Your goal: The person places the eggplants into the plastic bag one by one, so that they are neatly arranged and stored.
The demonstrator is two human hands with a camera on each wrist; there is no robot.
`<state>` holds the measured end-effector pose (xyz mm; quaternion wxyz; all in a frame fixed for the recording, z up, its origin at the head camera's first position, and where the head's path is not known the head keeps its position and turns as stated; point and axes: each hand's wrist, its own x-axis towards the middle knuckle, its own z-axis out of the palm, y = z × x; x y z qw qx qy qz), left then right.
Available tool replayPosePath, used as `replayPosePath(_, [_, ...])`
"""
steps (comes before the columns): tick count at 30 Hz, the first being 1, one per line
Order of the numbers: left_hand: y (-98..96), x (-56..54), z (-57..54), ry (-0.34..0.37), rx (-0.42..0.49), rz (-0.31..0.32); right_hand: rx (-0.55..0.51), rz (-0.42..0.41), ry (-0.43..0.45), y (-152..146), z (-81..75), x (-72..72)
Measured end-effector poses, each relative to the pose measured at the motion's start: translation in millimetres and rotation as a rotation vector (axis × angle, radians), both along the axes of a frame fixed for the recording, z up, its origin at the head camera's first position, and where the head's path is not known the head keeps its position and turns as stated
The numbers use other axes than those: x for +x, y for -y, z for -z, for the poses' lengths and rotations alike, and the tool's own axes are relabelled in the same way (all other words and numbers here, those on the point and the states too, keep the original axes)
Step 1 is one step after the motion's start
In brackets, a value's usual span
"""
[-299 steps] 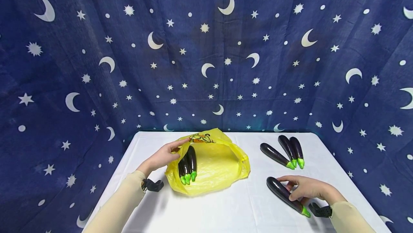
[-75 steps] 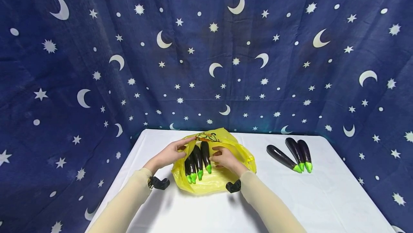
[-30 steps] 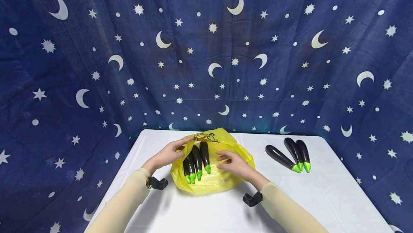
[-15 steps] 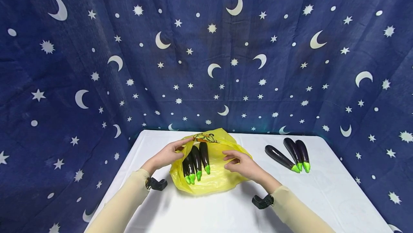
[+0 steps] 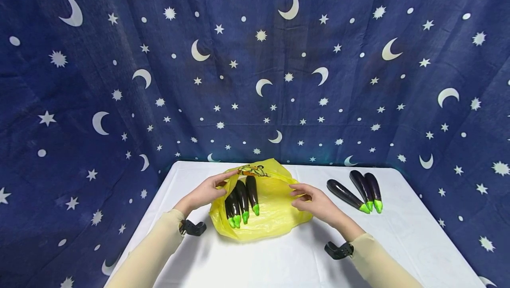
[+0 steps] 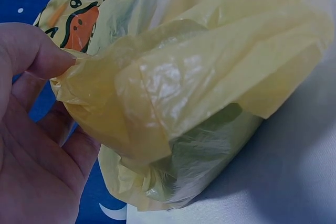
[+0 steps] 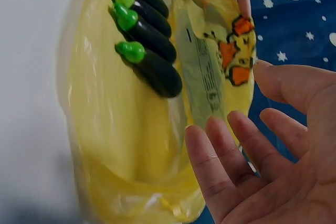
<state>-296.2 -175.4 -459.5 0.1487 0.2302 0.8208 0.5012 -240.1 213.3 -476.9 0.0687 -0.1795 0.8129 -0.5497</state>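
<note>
A yellow plastic bag (image 5: 279,219) lies on its side, its mouth facing me. Several dark eggplants (image 5: 242,196) with green stem ends rest side by side in its left half; the right wrist view shows these eggplants (image 7: 152,72) on the yellow film. My left hand (image 5: 202,192) holds the bag's left rim, and in the left wrist view its thumb pinches the gathered plastic (image 6: 84,85). My right hand (image 5: 316,201) is at the right edge of the mouth, holding nothing. Its fingers (image 7: 215,177) are spread and relaxed in the right wrist view.
Three more eggplants (image 5: 345,196) lie on the right of the white table (image 5: 398,243), stems toward me. A dark blue curtain (image 5: 223,79) with moons and stars stands behind and at both sides. A black strap mount (image 5: 338,250) hangs at the right wrist.
A fourth-from-right eggplant that my right hand held earlier is now in the bag with the others. The right hand has since withdrawn rightward to the bag's edge; the left keeps its hold.
</note>
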Motion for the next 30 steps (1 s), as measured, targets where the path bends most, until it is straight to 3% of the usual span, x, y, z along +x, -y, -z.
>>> replayPosePath(8, [1.3,-1.0,2.2,0.011,0.008,0.0,0.059,0.092,0.029,-24,-5.8,1.5])
replayPosePath(17, [2.2,-2.2,3.4,-0.011,-0.004,0.007,-0.008,0.108,0.04,-47,-6.9,3.5])
replayPosePath(26, [1.7,-0.3,2.4,0.011,0.004,-0.002,0.001,0.17,0.012,-71,-0.2,-0.4])
replayPosePath(30, [1.5,-0.4,2.4,0.007,0.007,0.002,0.052,0.213,0.02,-82,6.5,-2.8])
